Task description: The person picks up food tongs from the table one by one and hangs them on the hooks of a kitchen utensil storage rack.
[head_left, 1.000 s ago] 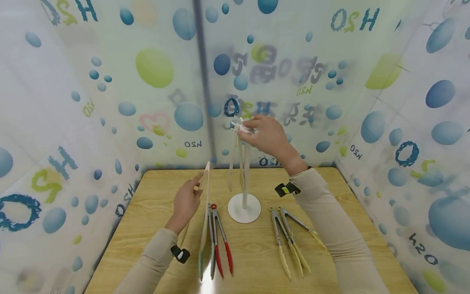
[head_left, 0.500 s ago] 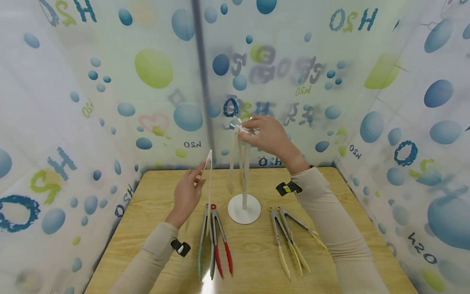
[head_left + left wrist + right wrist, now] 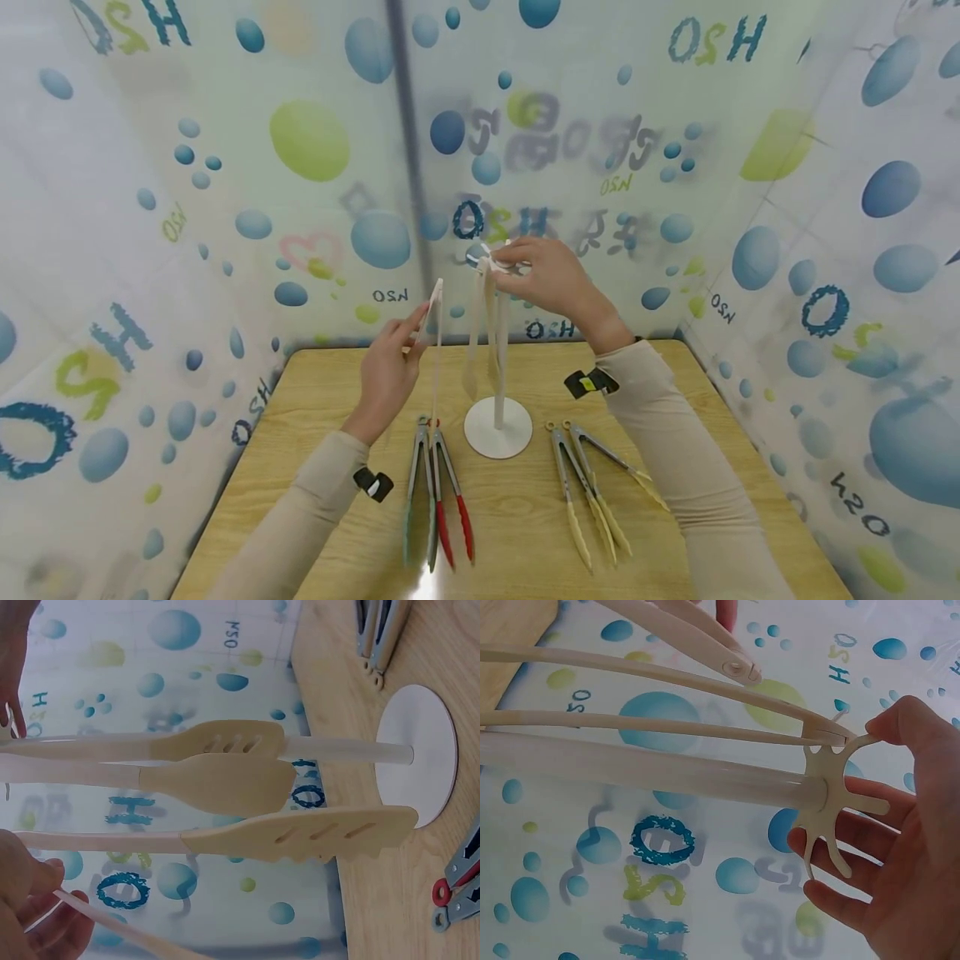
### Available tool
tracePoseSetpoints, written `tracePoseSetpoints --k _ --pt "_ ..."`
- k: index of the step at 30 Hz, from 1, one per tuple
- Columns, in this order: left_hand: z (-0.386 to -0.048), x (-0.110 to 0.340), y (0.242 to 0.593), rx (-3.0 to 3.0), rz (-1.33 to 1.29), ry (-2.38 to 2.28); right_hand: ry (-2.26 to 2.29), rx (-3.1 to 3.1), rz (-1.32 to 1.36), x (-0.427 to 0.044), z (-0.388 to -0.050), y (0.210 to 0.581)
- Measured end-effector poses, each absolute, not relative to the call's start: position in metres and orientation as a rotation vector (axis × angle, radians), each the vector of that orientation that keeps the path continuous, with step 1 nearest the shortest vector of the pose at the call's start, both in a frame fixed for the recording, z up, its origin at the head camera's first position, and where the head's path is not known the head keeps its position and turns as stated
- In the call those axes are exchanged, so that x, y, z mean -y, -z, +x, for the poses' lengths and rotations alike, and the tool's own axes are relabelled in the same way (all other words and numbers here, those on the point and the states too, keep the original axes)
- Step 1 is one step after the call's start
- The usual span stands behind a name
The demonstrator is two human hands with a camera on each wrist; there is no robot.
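My left hand (image 3: 387, 371) pinches one arm of a pair of pale beige tongs (image 3: 437, 333), raised left of the stand with the hinged end up. In the left wrist view, the slotted, wavy-edged head (image 3: 300, 834) of the tongs' other arm shows. My right hand (image 3: 551, 275) grips the top of a white utensil stand (image 3: 502, 333), thumb and fingertips on the prongs of its hook ring (image 3: 825, 780). From the ring hang a slotted turner (image 3: 217, 739) and a plain spatula (image 3: 225, 780), both beige.
The stand's round base (image 3: 498, 427) rests on a wooden table (image 3: 517, 533). Green-tipped tongs (image 3: 418, 492) and red-tipped tongs (image 3: 453, 492) lie left of it. Several yellow-tipped tongs (image 3: 588, 500) lie right, near the right forearm. Printed curtains (image 3: 315, 208) surround the table.
My left hand has risen and moved right, bringing the beige tongs closer to the top of the stand. My right hand stays on the hook ring, and the stand has not moved.
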State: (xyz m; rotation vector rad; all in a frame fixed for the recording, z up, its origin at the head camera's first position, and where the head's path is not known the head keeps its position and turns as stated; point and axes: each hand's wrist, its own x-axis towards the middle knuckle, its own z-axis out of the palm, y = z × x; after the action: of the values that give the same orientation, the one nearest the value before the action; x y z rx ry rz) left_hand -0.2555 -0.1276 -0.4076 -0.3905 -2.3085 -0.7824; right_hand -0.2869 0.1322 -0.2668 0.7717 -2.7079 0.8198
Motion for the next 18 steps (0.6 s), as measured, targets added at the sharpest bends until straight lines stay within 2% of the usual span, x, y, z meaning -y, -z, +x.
tracePoseSetpoints --k 18 --pt "-0.267 0.114 0.383 2.196 -0.501 0.779 -0.877 2.7 0.809 -0.14 -0.292 0.265"
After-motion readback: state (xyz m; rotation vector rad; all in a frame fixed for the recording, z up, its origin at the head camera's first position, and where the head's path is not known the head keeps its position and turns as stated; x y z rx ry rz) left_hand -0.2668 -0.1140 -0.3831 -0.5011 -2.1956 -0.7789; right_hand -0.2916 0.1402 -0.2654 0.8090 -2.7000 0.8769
